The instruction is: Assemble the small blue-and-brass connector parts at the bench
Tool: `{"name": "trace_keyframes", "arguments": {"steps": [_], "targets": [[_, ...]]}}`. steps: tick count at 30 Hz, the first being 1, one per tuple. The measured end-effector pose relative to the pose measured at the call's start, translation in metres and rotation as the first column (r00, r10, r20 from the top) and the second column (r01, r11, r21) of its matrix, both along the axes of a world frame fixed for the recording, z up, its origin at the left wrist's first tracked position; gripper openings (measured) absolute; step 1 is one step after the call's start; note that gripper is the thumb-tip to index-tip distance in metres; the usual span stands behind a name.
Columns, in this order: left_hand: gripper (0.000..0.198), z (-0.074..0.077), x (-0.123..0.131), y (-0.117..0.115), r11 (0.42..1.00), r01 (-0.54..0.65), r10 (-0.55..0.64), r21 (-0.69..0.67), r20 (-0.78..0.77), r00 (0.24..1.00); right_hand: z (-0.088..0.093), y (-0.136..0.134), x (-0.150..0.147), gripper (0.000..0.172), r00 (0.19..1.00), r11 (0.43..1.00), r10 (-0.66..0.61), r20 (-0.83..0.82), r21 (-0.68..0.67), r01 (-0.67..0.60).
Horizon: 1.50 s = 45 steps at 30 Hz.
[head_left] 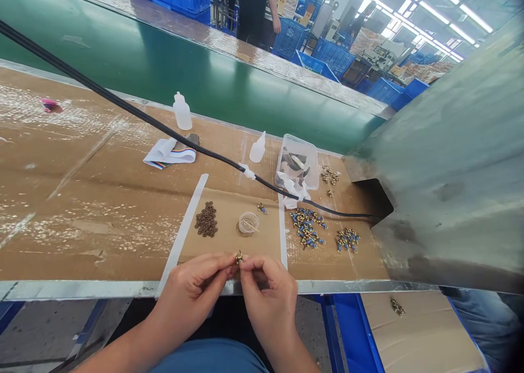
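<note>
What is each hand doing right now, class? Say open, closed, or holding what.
Left hand: closed, pinching a small brass-coloured metal fitting.
Right hand: closed, pinching the same fitting.

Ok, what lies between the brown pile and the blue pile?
In the head view: a small clear cup, one loose blue piece and a white tape strip.

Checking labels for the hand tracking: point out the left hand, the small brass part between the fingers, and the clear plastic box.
left hand (189, 292), head view, on the back of the hand
small brass part (238, 257), head view, on its middle
clear plastic box (297, 139), head view, on the far rim
</note>
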State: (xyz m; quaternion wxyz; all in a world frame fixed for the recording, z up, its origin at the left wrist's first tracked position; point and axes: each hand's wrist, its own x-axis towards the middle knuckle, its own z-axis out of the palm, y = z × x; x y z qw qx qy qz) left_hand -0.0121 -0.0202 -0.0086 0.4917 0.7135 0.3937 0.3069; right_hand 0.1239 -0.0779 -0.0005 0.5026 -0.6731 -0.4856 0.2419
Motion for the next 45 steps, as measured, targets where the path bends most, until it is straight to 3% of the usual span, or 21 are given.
{"name": "trace_keyframes", "arguments": {"steps": [3,10,20,27,45], "targets": [[0.023,0.000,-0.001,0.000,0.999,0.004,-0.003,0.051,-0.022,1.000,0.002,0.001,0.004,0.017,0.998,0.999,0.045,0.032,0.012,-0.045],[0.021,0.001,0.000,0.002,0.993,0.000,0.001,0.121,-0.014,1.000,-0.005,-0.001,0.010,0.020,0.942,0.975,0.159,0.294,0.101,-0.196],[0.022,-0.002,-0.001,0.001,0.981,0.007,-0.008,0.194,0.007,1.000,-0.001,-0.001,0.007,0.021,0.969,0.987,0.122,0.215,0.078,-0.141],[0.021,-0.002,0.000,0.002,0.985,0.009,-0.010,0.171,0.003,1.000,-0.002,-0.001,0.006,0.021,0.952,0.984,0.115,0.283,0.095,-0.148],[0.024,-0.010,-0.005,0.001,0.998,0.019,-0.020,0.060,0.014,1.000,-0.002,-0.004,0.004,0.021,0.953,0.983,0.124,0.277,0.093,-0.155]]}}
